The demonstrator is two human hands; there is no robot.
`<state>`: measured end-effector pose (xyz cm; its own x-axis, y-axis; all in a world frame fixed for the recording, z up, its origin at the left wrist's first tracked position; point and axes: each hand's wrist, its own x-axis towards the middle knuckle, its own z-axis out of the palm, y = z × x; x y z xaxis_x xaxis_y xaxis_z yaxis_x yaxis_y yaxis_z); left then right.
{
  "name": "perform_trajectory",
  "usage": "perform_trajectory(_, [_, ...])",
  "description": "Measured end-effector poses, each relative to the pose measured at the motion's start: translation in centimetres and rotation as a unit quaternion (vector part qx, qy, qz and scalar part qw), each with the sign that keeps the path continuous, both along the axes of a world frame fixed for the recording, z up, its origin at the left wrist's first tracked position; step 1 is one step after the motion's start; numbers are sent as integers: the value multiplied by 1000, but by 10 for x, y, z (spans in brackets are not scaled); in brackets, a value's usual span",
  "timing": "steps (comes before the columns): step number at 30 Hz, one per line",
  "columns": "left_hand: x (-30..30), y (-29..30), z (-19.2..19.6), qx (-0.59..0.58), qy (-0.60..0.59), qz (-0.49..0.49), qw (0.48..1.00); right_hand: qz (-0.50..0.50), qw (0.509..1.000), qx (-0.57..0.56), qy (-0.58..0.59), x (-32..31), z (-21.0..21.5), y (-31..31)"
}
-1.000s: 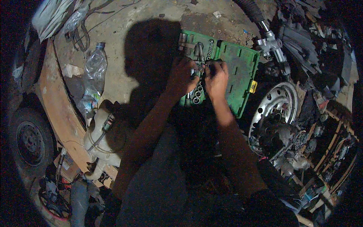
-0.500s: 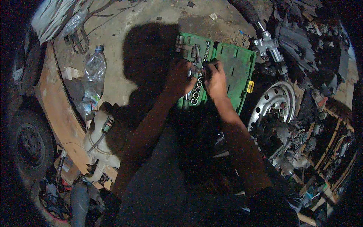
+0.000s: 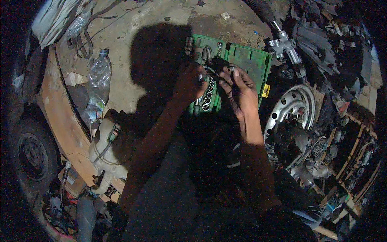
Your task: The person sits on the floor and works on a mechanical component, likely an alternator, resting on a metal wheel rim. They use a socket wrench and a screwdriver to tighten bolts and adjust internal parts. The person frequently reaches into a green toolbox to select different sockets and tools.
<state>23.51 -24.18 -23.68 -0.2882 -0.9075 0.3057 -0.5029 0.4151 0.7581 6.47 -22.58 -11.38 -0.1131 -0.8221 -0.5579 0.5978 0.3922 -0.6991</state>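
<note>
A green socket-set case [image 3: 250, 64] lies opened out on the floor ahead of me. A slanting row of shiny sockets [image 3: 207, 100] sits in its left half, with larger metal tools [image 3: 207, 52] above. My left hand [image 3: 188, 84] is at that half's left side, in shadow, fingers curled by a silvery part; its grip is partly hidden. Over the right half my right hand [image 3: 240, 86] is turned palm up, its thumb and fingers pinching a small metal piece [image 3: 231, 69] that looks like a socket. The fingertips look blackened.
A clear plastic bottle [image 3: 99, 76] and a bent wooden panel [image 3: 66, 109] lie left, beside a tyre [image 3: 32, 155]. To the right are a steel wheel rim [image 3: 296, 103], a silver metal joint [image 3: 287, 47] and piled scrap parts [image 3: 322, 68]. My shadow [image 3: 159, 56] darkens the floor.
My right hand has come away from the socket row toward the right and rolled palm up, with a small piece pinched in its fingers. My left hand has hardly moved.
</note>
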Motion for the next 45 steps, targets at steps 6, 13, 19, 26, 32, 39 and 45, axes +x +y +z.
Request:
perform_trajectory(6, [7, -1, 6, 56, -42, -22, 997, -13, 998, -54, -16, -4, 28, 12])
perform_trajectory(13, [12, 1, 28, 56, -68, -30, 996, -52, 996, -64, 31, -18, 80, 45])
perform_trajectory(19, [-3, -2, 78, 33, -88, -80, 992, -130, 944, -82, 292, -69, 169, 139])
perform_trajectory(26, [-17, -19, 181, -50, -209, -210, 954, -279, 861, 20, 425, -183, 162, 237])
perform_trajectory(32, [-70, -14, 313, -191, -367, -387, 824, -251, 798, 24, 547, -190, 136, 268])
perform_trajectory(39, [-129, 46, 323, -64, -200, -480, 852, -205, 732, -33, 648, -178, 141, 253])
perform_trajectory(45, [-145, 81, 274, -56, -202, -569, 795, -157, 693, -66, 701, -181, 143, 248])
